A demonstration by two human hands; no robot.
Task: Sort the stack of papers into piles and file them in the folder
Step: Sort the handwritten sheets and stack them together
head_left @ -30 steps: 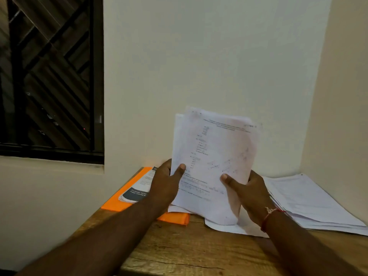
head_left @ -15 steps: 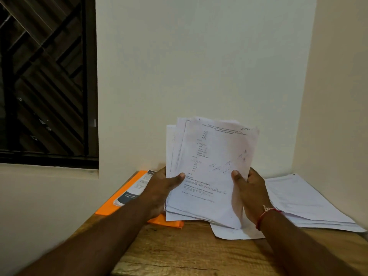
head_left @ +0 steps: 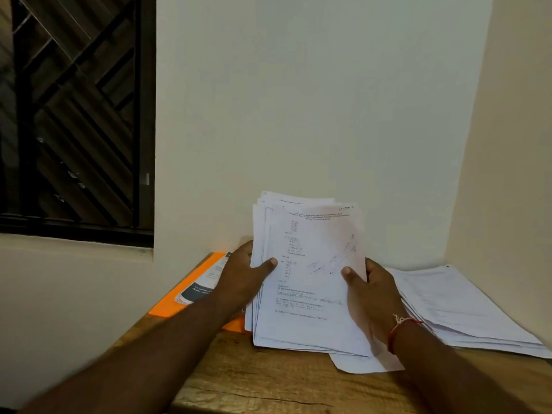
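Left grip (head_left: 242,279) and right grip (head_left: 370,297) pinch the stack of papers (head_left: 307,273) by its side edges
Thumbs lie on the printed face, the fingers hidden behind, tilting the stack up toward the eyes with its bottom edge seemingly down on the desk (head_left: 268,383), likely so the top sheet can be read and the edges squared; the orange folder (head_left: 167,306) lies flat just left under a booklet (head_left: 203,282), and another pile of papers (head_left: 454,306) waits on the right

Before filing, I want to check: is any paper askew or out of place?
Yes. The held sheaf is uneven, its sheets fanned at the upper left, and a loose sheet pokes out crooked under it on the table.
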